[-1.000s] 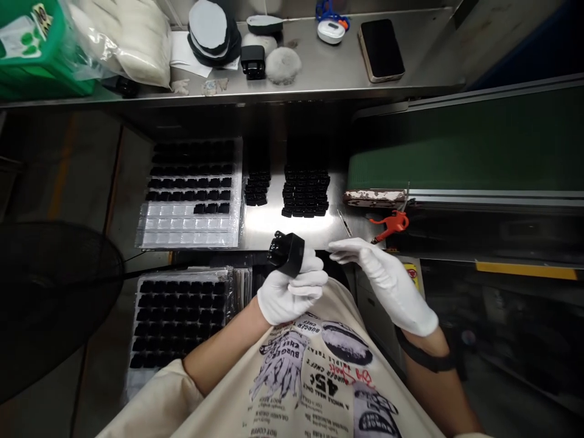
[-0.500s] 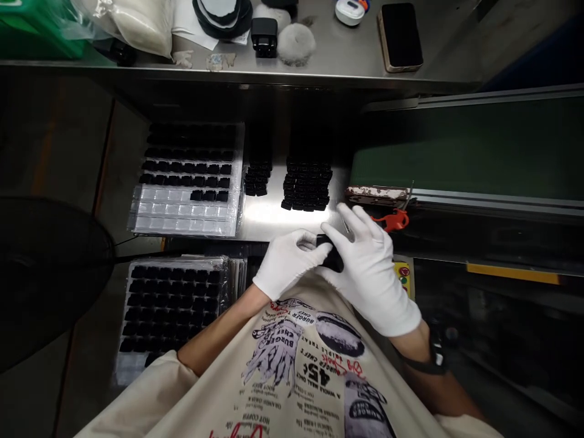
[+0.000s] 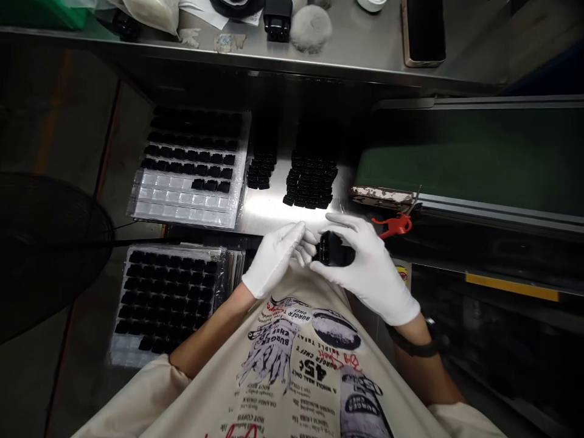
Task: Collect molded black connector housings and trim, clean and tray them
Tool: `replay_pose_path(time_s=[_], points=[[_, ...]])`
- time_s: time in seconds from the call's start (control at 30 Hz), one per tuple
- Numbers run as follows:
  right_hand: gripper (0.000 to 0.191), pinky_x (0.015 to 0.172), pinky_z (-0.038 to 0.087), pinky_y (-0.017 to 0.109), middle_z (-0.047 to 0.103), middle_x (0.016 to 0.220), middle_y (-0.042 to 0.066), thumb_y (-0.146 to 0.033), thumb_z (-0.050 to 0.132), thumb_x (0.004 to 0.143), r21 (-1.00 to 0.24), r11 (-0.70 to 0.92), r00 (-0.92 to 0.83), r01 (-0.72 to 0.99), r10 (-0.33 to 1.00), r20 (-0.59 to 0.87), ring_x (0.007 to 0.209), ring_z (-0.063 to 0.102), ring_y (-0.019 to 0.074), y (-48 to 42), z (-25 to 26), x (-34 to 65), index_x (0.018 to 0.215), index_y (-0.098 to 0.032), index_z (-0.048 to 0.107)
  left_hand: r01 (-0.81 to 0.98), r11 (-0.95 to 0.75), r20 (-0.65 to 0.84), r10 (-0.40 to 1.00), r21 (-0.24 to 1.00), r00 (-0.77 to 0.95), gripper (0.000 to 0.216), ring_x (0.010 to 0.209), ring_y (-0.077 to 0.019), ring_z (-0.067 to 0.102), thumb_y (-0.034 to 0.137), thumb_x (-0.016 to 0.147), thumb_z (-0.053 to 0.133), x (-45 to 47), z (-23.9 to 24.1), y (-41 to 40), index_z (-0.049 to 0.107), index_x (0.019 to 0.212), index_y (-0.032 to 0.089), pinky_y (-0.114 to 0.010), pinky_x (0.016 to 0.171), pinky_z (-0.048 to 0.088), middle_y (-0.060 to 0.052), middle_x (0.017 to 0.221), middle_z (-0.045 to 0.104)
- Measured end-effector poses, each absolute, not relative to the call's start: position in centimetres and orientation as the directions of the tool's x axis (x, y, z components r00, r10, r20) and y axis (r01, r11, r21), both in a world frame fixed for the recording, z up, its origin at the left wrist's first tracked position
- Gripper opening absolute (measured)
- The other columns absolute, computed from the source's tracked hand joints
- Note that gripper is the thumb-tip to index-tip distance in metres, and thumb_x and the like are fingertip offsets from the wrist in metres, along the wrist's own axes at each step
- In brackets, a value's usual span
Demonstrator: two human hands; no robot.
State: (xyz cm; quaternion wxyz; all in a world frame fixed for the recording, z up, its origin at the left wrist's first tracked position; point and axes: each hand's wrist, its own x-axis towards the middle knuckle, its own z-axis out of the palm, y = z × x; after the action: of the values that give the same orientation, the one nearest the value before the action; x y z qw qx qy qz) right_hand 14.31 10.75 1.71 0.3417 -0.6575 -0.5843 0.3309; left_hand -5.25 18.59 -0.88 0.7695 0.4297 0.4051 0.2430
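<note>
Both my hands wear white gloves and meet just above my lap, in front of the steel bench edge. My right hand (image 3: pixel 371 271) is wrapped round a small black plastic part (image 3: pixel 333 249). My left hand (image 3: pixel 276 255) lies beside it with fingers stretched toward the part, its fingertips touching or nearly touching the part's left side. On the bench just beyond stand two blocks of stacked black parts (image 3: pixel 312 179), a smaller block (image 3: pixel 261 171) to the left.
A clear blister tray (image 3: pixel 187 176) partly filled with black parts lies on the bench at left; another full tray (image 3: pixel 166 301) sits lower left. A green conveyor belt (image 3: pixel 469 161) runs right, with orange snips (image 3: pixel 392 224) at its end. An upper shelf holds a phone (image 3: pixel 424 27) and pads.
The black part passed from my left hand to my right hand. My right hand came in from the right and closed on it; my left hand opened beside it. The view tilted downward.
</note>
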Motion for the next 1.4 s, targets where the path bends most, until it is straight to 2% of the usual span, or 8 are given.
replay_pose_path(time_s=[0.27,0.47,0.6,0.7,0.83,1.1,1.3,1.4], points=[[0.068,0.137,0.034,0.059,0.055,0.169,0.009,-0.064,0.095,0.082,-0.868,-0.289,-0.207,-0.404,0.953,-0.221,0.159,0.05,0.0356,10.4,-0.1,18.0,0.138,-0.031,0.076,-0.163,0.441,-0.317,0.814,0.883,0.486,0.039,0.072,-0.014,0.073,0.045,0.114,0.062,-2.6,1.6,17.2,0.081,0.099,0.015,-0.026,0.069,0.064,-0.007,0.087,0.078],[0.098,0.133,0.041,0.058,0.046,0.176,0.013,-0.096,0.072,0.081,-0.692,-0.418,-0.283,-0.589,0.908,-0.308,0.161,0.047,0.0352,11.0,-1.4,18.3,0.149,-0.026,0.068,-0.197,0.466,-0.355,0.834,0.862,0.422,0.039,0.072,-0.0155,0.076,0.046,0.113,0.062,-0.3,3.1,16.6,0.084,0.102,0.015,-0.027,0.066,0.065,-0.009,0.092,0.082],[0.083,0.131,0.044,0.058,0.058,0.166,0.01,-0.09,0.072,0.088,-0.819,-0.417,-0.277,-0.394,0.904,-0.326,0.155,0.053,0.0353,11.2,-1.9,19.4,0.145,-0.03,0.071,-0.031,0.473,-0.447,0.851,0.881,0.275,0.04,0.074,-0.0152,0.074,0.049,0.113,0.062,0.8,3.6,16.2,0.085,0.102,0.018,-0.027,0.069,0.062,-0.006,0.092,0.083],[0.052,0.131,0.043,0.057,0.064,0.158,0.009,-0.055,0.091,0.089,-0.97,-0.226,-0.141,0.087,0.961,-0.236,0.15,0.058,0.0346,11.7,-2.9,20.3,0.131,-0.028,0.078,0.301,0.404,-0.468,0.865,0.864,0.18,0.026,0.087,-0.0164,0.074,0.043,0.107,0.071,1.3,3.2,15.8,0.086,0.103,0.023,-0.028,0.081,0.06,-0.002,0.099,0.083],[0.042,0.124,0.048,0.062,0.068,0.154,0.013,-0.032,0.087,0.087,-0.818,0.165,-0.233,0.551,0.972,0.039,0.144,0.062,0.0388,12.9,-5.0,20.1,0.128,-0.026,0.078,0.564,0.305,-0.466,0.869,0.768,0.165,0.019,0.088,-0.0173,0.069,0.044,0.096,0.082,1.2,1.4,14.7,0.082,0.095,0.025,-0.032,0.083,0.055,0.001,0.098,0.079],[0.05,0.114,0.053,0.061,0.068,0.154,0.017,-0.021,0.083,0.087,-0.526,0.541,-0.595,0.657,0.8,0.08,0.143,0.061,0.0435,15.3,-7.8,13.5,0.136,-0.019,0.074,0.467,0.502,-0.496,0.856,0.728,-0.147,0.023,0.083,-0.0171,0.064,0.04,0.099,0.071,-3.2,-3.6,11.7,0.07,0.084,0.023,-0.033,0.082,0.05,0.0,0.09,0.074],[0.076,0.116,0.05,0.068,0.055,0.164,0.029,-0.055,0.079,0.097,-0.479,0.53,-0.586,0.7,0.809,0.039,0.145,0.056,0.0502,16.2,-10.4,5.5,0.156,-0.01,0.061,0.229,0.705,-0.568,0.687,0.671,-0.453,0.025,0.081,-0.0164,0.064,0.039,0.101,0.07,-18.0,-13.4,8.6,0.072,0.087,0.019,-0.028,0.08,0.049,0.0,0.082,0.073],[0.057,0.113,0.055,0.061,0.067,0.152,0.023,-0.056,0.065,0.107,-0.513,0.465,-0.562,0.722,0.826,-0.043,0.136,0.065,0.0435,16.8,-11.3,2.4,0.145,-0.014,0.071,0.185,0.788,-0.522,0.543,0.587,-0.657,0.029,0.083,-0.0188,0.065,0.037,0.107,0.064,-30.4,-16.4,5.7,0.069,0.088,0.015,-0.032,0.083,0.051,-0.003,0.081,0.071]])
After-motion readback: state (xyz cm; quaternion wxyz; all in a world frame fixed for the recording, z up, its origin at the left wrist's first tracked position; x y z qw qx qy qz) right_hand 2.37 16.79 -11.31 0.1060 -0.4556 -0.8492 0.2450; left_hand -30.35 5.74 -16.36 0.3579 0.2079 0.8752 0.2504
